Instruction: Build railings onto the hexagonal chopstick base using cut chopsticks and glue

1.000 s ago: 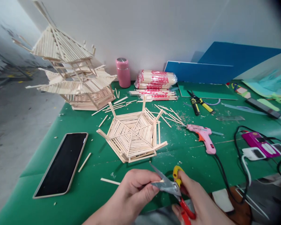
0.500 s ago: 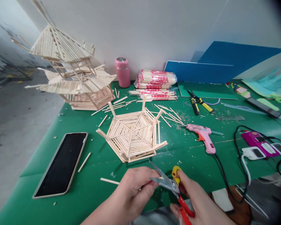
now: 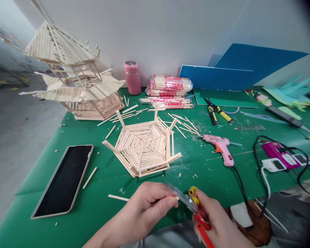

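Observation:
My left hand (image 3: 152,210) pinches a thin wooden stick (image 3: 118,197); one end sticks out to the left and a short tip shows past the thumb. To its right, my right hand (image 3: 214,217) grips scissors (image 3: 187,200) with red and yellow handles, the blades blurred and nearly together beside the stick's tip. Behind both hands lies a hexagonal stick frame (image 3: 144,144) with upright corner posts. Loose sticks (image 3: 184,125) are scattered beyond it. A pink glue gun (image 3: 219,144) rests to the right.
A stick pagoda (image 3: 74,79) stands at the back left, and a phone (image 3: 63,181) lies at the left. Behind are a pink bottle (image 3: 133,78), wrapped sticks (image 3: 169,86) and pliers (image 3: 217,112). A purple power strip (image 3: 282,153) with cables is at the right.
The scissor blades have gone from spread to nearly together, and my right hand has closed further on the handles. The whole view has shifted slightly.

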`<state>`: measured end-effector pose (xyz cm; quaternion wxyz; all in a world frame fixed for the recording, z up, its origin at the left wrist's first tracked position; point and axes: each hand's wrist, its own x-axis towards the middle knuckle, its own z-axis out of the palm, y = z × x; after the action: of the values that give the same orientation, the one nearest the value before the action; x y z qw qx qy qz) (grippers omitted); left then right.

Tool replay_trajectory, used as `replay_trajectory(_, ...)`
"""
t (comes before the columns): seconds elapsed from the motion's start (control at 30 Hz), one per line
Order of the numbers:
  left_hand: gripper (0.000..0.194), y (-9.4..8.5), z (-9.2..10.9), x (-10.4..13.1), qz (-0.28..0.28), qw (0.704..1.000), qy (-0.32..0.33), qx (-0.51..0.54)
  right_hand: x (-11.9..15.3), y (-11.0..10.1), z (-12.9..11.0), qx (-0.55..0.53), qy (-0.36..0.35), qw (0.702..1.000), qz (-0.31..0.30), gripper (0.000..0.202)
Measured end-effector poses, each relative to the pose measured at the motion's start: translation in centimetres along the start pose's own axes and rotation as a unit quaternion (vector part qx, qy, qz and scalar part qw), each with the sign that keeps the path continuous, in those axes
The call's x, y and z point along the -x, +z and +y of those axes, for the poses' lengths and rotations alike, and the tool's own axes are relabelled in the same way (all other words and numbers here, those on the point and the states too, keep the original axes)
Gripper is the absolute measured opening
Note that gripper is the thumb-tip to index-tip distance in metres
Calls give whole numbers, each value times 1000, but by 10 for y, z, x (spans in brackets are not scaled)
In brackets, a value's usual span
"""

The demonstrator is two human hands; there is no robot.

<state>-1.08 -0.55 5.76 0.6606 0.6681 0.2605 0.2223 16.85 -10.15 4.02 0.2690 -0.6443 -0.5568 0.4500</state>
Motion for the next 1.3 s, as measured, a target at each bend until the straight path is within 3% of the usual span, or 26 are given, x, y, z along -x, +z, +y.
replay_trajectory(0.17, 35, 5, -7, 0, -27, 984, -95, 151, 2, 5, 11, -100, 22, 991, 82, 21)
replay_trajectory(0.33, 30, 11, -21, 2, -25, 932, -133, 336, -10, -19, 32, -115, 53, 969, 213, 28)
replay_trajectory(0.43, 26, 14, -26, 2, -14, 924, -130, 360, -18, -37, 41, 48, 87, 963, 252, 34)
replay_trajectory(0.6, 24, 16, -30, 3, -4, 920, -140, 367, -30, -56, 58, 309, 69, 907, 277, 50)
replay_trajectory(0.73, 24, 21, -32, 4, 14, 912, -170, 374, -28, -57, 53, 368, -25, 866, 337, 53)
replay_trajectory(0.8, 25, 26, -34, 3, 13, 906, -190, 377, -22, -47, 39, 316, -95, 872, 361, 38)
replay_trajectory(0.83, 26, 28, -35, 3, 10, 904, -195, 380, -20, -40, 31, 260, -125, 890, 352, 29)
replay_trajectory(0.9, 27, 33, -38, 2, 5, 901, -196, 388, -16, -22, 16, 145, -181, 944, 235, 21)
replay_trajectory(1.0, 29, 36, -41, 4, 7, 900, -179, 397, -18, 2, 4, 38, -232, 964, 124, 23)
replay_trajectory(1.17, 33, 35, -41, 11, 19, 909, -161, 384, -26, 14, 4, -29, -235, 968, 79, 16)
replay_trajectory(1.3, 26, 34, -41, 12, 97, 921, -138, 351, -26, 11, 3, 6, -241, 968, 72, 13)
